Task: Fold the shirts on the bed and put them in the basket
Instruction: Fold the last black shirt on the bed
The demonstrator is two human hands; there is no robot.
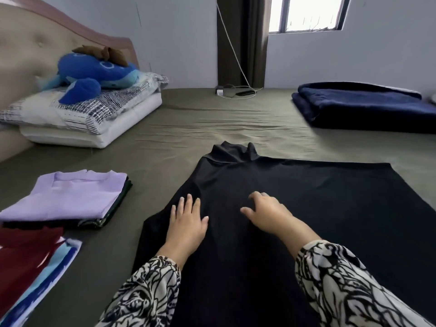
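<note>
Shirt: we see one black high-neck knit shirt [295,197] lying flat on the olive bed sheet [212,119], collar pointing to 12 o'clock, long axis 12 to 6.
Left hand: our left hand [186,223] lies flat on the shirt, fingers straight and spread.
Right hand: our right hand [266,211] rests on the cloth, fingers loosely curved, gripping nothing.
Folded pile: at 9 o'clock, one smooth lilac folded shirt [68,194] tops a dark one.
Others: one maroon garment [23,256] at 8 o'clock; one plush navy folded blanket [361,105] at 2 o'clock.
</note>
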